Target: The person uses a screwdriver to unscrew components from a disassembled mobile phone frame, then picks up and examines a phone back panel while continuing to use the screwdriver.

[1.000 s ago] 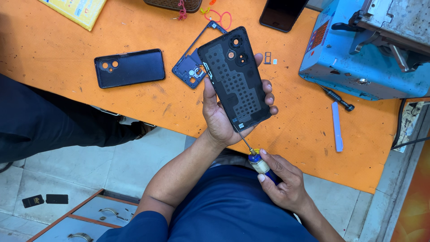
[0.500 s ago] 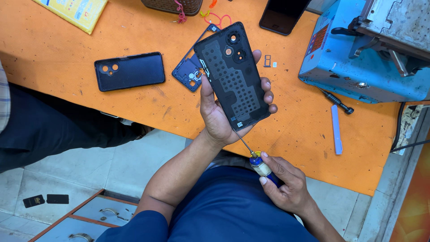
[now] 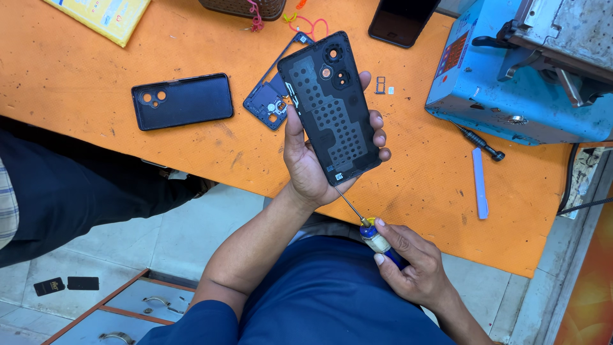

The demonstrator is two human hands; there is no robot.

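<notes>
Black plastic and bare metal make up the opened phone (image 3: 332,108), held back-up with its rear cover off, so the perforated inner plate and the camera rings near its top end are exposed. It looks light and stiff, but probably fragile: the thin frame and uncovered parts would be best gripped by the long side edges, not pressed on the middle. That is how the left hand (image 3: 313,163) has it, with the palm under the lower end, the thumb along the left edge and the fingers curled over the right edge, lifted above the orange tabletop (image 3: 96,70) and tilted. The right hand (image 3: 408,268) sits lower, near the person's body, pinching the blue and yellow handle of a small screwdriver (image 3: 364,220) between thumb and fingers; its thin shaft rises to the bottom corner of the phone, and the tip appears to touch there. On the tabletop lie a black back cover (image 3: 182,100) well to the left, a dark blue frame piece (image 3: 271,102) partly behind the phone, another dark phone (image 3: 402,22) at the far edge, a pale blue pry tool (image 3: 479,182) to the right, and a blue machine (image 3: 511,83) beyond it.
</notes>
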